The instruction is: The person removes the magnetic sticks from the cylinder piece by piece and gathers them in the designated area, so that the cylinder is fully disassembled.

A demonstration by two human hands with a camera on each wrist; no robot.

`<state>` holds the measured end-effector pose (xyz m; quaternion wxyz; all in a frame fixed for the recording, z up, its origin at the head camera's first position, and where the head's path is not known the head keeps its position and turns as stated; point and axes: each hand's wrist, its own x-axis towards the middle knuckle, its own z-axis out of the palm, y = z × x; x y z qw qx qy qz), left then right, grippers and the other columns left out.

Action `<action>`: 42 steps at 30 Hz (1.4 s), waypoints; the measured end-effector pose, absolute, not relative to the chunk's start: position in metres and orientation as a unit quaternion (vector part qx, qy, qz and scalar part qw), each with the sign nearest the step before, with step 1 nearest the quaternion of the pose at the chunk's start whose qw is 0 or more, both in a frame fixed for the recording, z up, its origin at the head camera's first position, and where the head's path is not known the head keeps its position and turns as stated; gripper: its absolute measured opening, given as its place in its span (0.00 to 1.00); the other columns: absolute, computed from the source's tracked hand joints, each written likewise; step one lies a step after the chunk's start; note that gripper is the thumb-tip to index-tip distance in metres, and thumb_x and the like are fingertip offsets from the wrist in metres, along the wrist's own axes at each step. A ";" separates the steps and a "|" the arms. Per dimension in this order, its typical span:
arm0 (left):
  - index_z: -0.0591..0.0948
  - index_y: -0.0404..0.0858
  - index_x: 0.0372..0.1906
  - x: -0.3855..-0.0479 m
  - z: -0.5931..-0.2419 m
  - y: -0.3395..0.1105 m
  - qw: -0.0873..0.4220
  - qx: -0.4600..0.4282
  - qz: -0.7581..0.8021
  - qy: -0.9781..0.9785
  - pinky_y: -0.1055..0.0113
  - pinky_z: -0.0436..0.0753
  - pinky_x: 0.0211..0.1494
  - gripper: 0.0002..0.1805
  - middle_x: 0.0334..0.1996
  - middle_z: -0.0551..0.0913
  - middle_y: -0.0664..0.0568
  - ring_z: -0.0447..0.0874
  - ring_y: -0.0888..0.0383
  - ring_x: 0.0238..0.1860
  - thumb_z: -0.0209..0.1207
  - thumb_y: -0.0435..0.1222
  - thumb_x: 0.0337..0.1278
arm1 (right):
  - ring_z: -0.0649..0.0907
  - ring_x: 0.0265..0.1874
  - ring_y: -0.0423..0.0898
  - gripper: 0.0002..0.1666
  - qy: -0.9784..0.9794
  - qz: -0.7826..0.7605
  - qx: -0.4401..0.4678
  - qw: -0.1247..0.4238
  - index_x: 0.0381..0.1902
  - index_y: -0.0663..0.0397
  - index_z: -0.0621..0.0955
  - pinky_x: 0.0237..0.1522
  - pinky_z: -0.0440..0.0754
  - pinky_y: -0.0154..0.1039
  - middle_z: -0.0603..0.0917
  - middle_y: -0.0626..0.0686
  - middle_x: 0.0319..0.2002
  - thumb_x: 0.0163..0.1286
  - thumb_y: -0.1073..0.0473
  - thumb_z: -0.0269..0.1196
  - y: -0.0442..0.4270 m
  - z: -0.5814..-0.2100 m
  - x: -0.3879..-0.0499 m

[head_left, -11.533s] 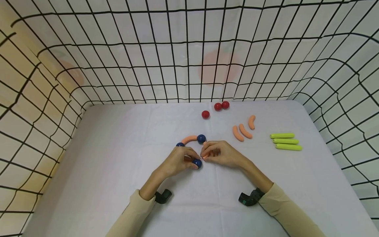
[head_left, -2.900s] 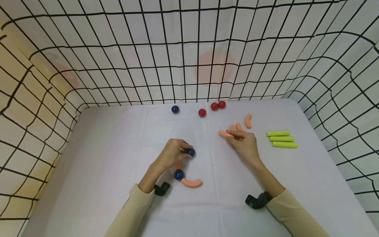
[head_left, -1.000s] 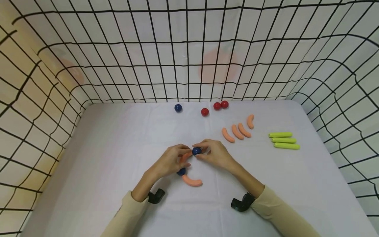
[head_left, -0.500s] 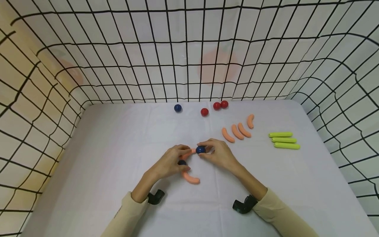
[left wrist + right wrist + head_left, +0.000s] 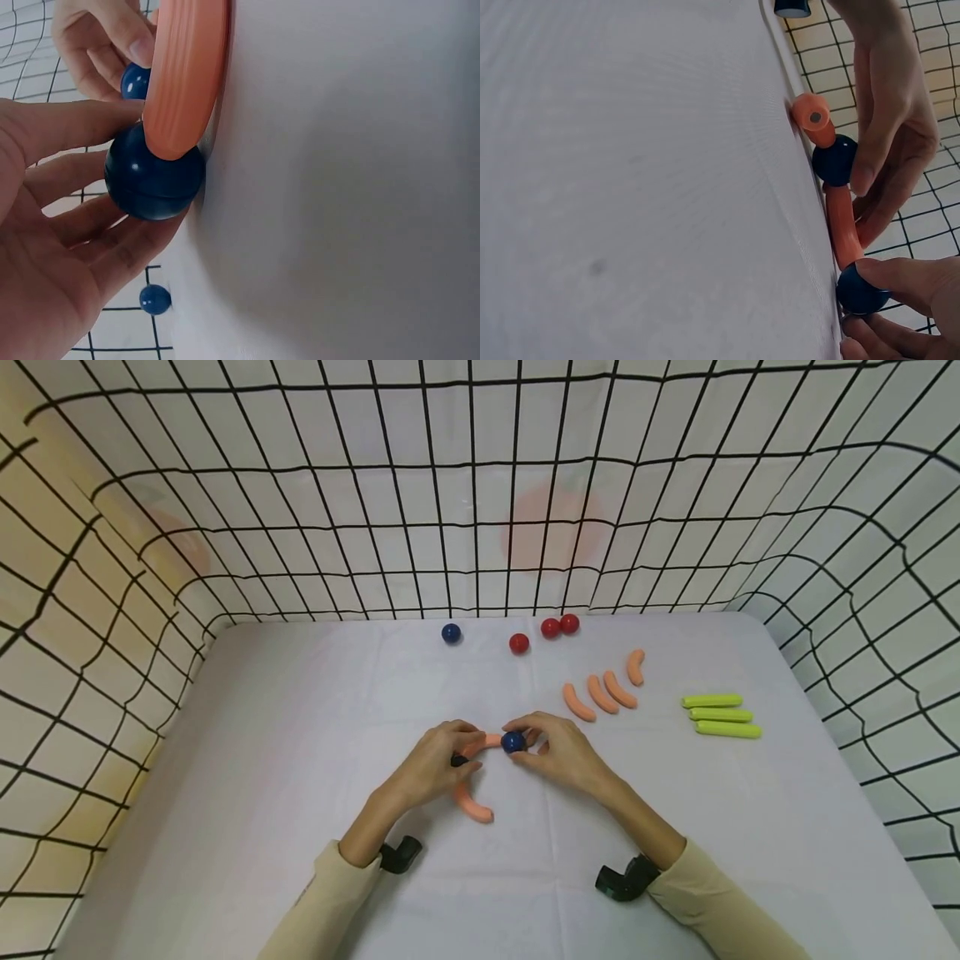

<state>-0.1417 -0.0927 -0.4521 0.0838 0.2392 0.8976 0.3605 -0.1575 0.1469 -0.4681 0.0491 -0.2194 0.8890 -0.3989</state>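
Note:
My left hand (image 5: 431, 764) grips a blue ball (image 5: 155, 176) between thumb and fingers. An orange curved stick (image 5: 474, 808) runs from that ball toward me; its free end, with a small grey dot, shows in the right wrist view. From the same ball a second orange curved stick (image 5: 841, 225) leads to another blue ball (image 5: 513, 742), and my left fingertips lie along it. My right hand (image 5: 562, 752) pinches this second ball between thumb and fingers. In the head view my left hand mostly hides the first ball.
Several loose orange curved sticks (image 5: 600, 693) lie beyond my right hand. Green straight sticks (image 5: 723, 715) are farther right. Red balls (image 5: 519, 643) and a lone blue ball (image 5: 451, 633) sit near the table's back edge. Black wire mesh (image 5: 480, 527) surrounds the table's back and sides.
The orange stick my right hand held earlier lies with the loose ones. Over the last second my right hand and its ball shifted slightly right; the near curved stick swung left and away from me.

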 end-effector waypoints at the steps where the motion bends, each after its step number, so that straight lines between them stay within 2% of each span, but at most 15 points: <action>1: 0.87 0.31 0.55 -0.143 -0.453 -0.091 0.075 0.242 0.356 0.900 0.49 0.85 0.60 0.16 0.56 0.85 0.39 0.84 0.43 0.57 0.69 0.30 0.63 | 0.87 0.41 0.46 0.22 0.888 -0.400 -0.222 0.047 0.55 0.51 0.86 0.40 0.87 0.43 0.89 0.52 0.49 0.63 0.62 0.76 0.147 -0.468 -0.158; 6: 0.88 0.32 0.53 -0.149 -0.455 -0.084 0.040 0.248 0.339 0.907 0.53 0.87 0.53 0.14 0.50 0.88 0.41 0.86 0.45 0.51 0.68 0.28 0.62 | 0.87 0.41 0.46 0.22 0.883 -0.409 -0.228 0.039 0.56 0.51 0.87 0.40 0.88 0.43 0.89 0.52 0.49 0.63 0.63 0.76 0.148 -0.469 -0.158; 11: 0.90 0.32 0.48 -0.154 -0.457 -0.080 0.008 0.244 0.333 0.911 0.55 0.89 0.48 0.12 0.43 0.90 0.43 0.88 0.46 0.46 0.69 0.26 0.60 | 0.87 0.41 0.47 0.22 0.876 -0.423 -0.228 0.037 0.55 0.51 0.88 0.39 0.87 0.38 0.90 0.52 0.47 0.63 0.64 0.75 0.148 -0.470 -0.159; 20: 0.92 0.35 0.45 -0.157 -0.460 -0.079 -0.031 0.248 0.331 0.910 0.59 0.89 0.42 0.12 0.37 0.90 0.45 0.89 0.49 0.40 0.72 0.25 0.55 | 0.87 0.41 0.47 0.22 0.872 -0.429 -0.233 0.037 0.56 0.52 0.88 0.39 0.86 0.35 0.90 0.53 0.47 0.63 0.64 0.75 0.150 -0.470 -0.160; 31: 0.92 0.35 0.45 -0.160 -0.463 -0.081 -0.006 0.238 0.360 0.902 0.64 0.91 0.40 0.11 0.38 0.89 0.45 0.91 0.50 0.37 0.72 0.26 0.56 | 0.85 0.47 0.48 0.20 0.870 -0.441 -0.216 0.044 0.54 0.47 0.90 0.39 0.86 0.33 0.89 0.52 0.48 0.64 0.63 0.75 0.150 -0.474 -0.160; 42: 0.91 0.35 0.46 -0.160 -0.462 -0.081 -0.002 0.237 0.348 0.907 0.67 0.90 0.38 0.12 0.39 0.89 0.44 0.91 0.51 0.36 0.71 0.25 0.57 | 0.87 0.42 0.46 0.20 0.872 -0.435 -0.222 0.038 0.54 0.48 0.89 0.39 0.86 0.32 0.89 0.51 0.49 0.64 0.63 0.75 0.151 -0.474 -0.160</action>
